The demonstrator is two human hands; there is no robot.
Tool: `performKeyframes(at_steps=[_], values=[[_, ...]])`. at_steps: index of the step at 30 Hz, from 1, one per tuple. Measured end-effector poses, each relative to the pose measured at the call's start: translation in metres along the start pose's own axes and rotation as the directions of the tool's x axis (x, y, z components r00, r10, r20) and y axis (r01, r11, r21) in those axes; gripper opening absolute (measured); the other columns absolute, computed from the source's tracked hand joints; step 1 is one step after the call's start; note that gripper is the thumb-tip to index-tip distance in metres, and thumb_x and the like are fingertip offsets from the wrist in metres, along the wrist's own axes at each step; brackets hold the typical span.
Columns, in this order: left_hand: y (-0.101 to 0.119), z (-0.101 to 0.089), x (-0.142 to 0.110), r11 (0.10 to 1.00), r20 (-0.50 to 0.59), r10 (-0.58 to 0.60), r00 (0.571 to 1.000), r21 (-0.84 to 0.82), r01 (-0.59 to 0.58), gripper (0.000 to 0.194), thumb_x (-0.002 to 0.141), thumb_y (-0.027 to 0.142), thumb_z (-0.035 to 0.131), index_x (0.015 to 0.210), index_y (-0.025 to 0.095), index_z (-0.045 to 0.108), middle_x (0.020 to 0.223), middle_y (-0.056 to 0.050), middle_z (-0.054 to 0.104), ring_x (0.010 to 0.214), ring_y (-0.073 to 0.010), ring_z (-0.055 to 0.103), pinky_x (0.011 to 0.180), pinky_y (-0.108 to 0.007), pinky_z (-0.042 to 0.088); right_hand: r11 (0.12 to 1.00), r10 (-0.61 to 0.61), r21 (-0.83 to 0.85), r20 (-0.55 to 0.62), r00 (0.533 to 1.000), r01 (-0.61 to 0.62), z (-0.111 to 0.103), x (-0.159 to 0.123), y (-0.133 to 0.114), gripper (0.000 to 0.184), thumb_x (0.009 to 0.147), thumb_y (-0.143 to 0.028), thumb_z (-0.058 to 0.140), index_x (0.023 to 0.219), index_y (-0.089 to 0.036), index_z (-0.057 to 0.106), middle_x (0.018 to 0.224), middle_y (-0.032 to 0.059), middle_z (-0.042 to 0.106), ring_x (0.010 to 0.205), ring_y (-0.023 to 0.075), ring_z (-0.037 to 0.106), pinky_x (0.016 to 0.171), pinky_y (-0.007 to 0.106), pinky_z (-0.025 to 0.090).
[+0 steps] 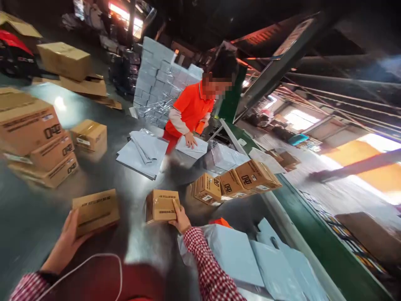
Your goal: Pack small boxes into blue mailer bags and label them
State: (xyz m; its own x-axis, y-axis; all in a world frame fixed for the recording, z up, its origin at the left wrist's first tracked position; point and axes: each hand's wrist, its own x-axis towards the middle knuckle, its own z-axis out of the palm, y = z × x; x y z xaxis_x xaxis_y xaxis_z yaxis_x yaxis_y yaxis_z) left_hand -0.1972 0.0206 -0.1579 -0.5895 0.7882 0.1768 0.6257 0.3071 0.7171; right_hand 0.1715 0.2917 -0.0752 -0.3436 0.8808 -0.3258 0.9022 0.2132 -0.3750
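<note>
left hand (64, 246) grasping near-left box (95, 211); right hand (180, 218) gripping middle box (162, 205); three boxes (233, 182) far right.

overall: I see a dim interior, murky and dark along the top of the frame
light source: blown-out window (123, 14) at upper left; bright daylight patches at right edge
glare: white hot spot on the shiny table (59, 103) at left
blur: heavy motion smear at left and lower edge; I can't read the box stack (34, 138)
sharpest: centre, around small box (162, 205)
distortion: wide-angle bending, scene tilts, beams at right curve
colour: orange cast at right
</note>
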Motion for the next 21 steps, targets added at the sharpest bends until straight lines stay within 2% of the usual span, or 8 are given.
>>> performKeyframes(at_steps=[2,3,5,8,10,15,18,21], values=[[0.007,-0.005,0.001,0.999,0.053,0.003,0.999,-0.051,0.0,0.082,0.094,0.053,0.046,0.162,0.024,0.01,0.168,-0.016,0.023,0.156,-0.0408,0.024,0.124,-0.062,0.029,0.992,-0.113,-0.057,-0.038,0.993,0.111,-0.01,-0.004,-0.008,0.085,0.075,-0.009,0.07,0.154,-0.028,0.045,0.163,0.0111,0.038,0.148,0.0295,0.042,0.124,0.044,0.031],[0.009,-0.007,0.001,0.998,0.071,-0.003,0.997,-0.066,0.008,0.083,0.094,0.055,0.047,0.162,0.021,0.012,0.168,-0.019,0.023,0.156,-0.0413,0.023,0.124,-0.062,0.029,0.995,-0.093,-0.053,-0.116,0.989,0.087,-0.017,-0.005,-0.011,0.077,0.08,-0.011,0.062,0.154,-0.024,0.044,0.165,0.0129,0.035,0.151,0.0297,0.037,0.126,0.045,0.028],[0.012,-0.01,0.001,0.996,0.074,-0.03,0.997,-0.081,0.036,0.084,0.095,0.057,0.047,0.161,0.017,0.013,0.168,-0.023,0.02,0.157,-0.0417,0.02,0.124,-0.062,0.028,0.996,0.085,0.051,-0.257,0.963,-0.074,-0.026,-0.008,-0.021,0.069,0.092,-0.019,0.046,0.159,-0.01,0.033,0.165,0.0202,0.033,0.153,0.0294,0.034,0.125,0.044,0.028],[0.014,-0.013,0.002,0.994,0.107,-0.063,0.992,-0.082,0.072,0.083,0.096,0.056,0.047,0.161,0.017,0.012,0.169,-0.023,0.014,0.158,-0.0402,0.016,0.124,-0.061,0.027,0.958,0.257,0.181,-0.196,0.946,-0.223,-0.022,-0.024,-0.041,0.079,0.097,-0.043,0.044,0.158,0.002,0.025,0.156,0.0277,0.044,0.146,0.0321,0.044,0.119,0.041,0.038],[0.016,-0.016,0.003,0.992,0.141,-0.076,0.987,-0.086,0.089,0.082,0.097,0.053,0.048,0.16,0.016,0.012,0.169,-0.024,0.014,0.158,-0.04,0.014,0.125,-0.061,0.025,0.976,0.206,0.103,-0.136,0.969,-0.193,-0.006,-0.039,-0.059,0.094,0.089,-0.059,0.057,0.159,-0.004,0.028,0.157,0.0276,0.043,0.145,0.0368,0.044,0.117,0.048,0.039],[0.032,-0.022,-0.001,0.988,0.163,-0.1,0.982,-0.103,0.118,0.082,0.092,0.045,0.055,0.158,0.012,0.018,0.169,-0.025,0.018,0.157,-0.0419,0.015,0.126,-0.059,0.025,0.948,0.016,-0.317,-0.086,0.996,-0.043,0.032,-0.055,-0.095,0.122,0.068,-0.078,0.072,0.162,-0.016,0.026,0.166,0.0304,0.021,0.15,0.0545,0.024,0.115,0.068,0.024],[0.042,-0.017,-0.013,0.974,0.127,-0.122,0.984,-0.174,0.144,0.083,0.09,0.04,0.059,0.158,0.015,0.018,0.169,-0.023,0.021,0.156,-0.0412,0.023,0.126,-0.057,0.028,0.926,0.011,-0.377,-0.053,0.999,-0.031,0.03,-0.044,-0.092,0.126,0.066,-0.08,0.072,0.163,-0.016,0.024,0.166,0.0321,0.019,0.149,0.0553,0.025,0.113,0.067,0.025],[0.042,0.001,-0.031,0.937,0.05,-0.172,0.984,-0.299,0.179,0.099,0.085,0.044,0.066,0.16,0.02,0.005,0.165,-0.022,0.031,0.15,-0.0398,0.037,0.122,-0.058,0.036,0.953,0.078,-0.295,0.0,0.997,-0.075,0.014,-0.024,-0.078,0.125,0.066,-0.08,0.069,0.163,-0.019,0.021,0.167,0.029,0.019,0.15,0.0514,0.027,0.115,0.065,0.025]])
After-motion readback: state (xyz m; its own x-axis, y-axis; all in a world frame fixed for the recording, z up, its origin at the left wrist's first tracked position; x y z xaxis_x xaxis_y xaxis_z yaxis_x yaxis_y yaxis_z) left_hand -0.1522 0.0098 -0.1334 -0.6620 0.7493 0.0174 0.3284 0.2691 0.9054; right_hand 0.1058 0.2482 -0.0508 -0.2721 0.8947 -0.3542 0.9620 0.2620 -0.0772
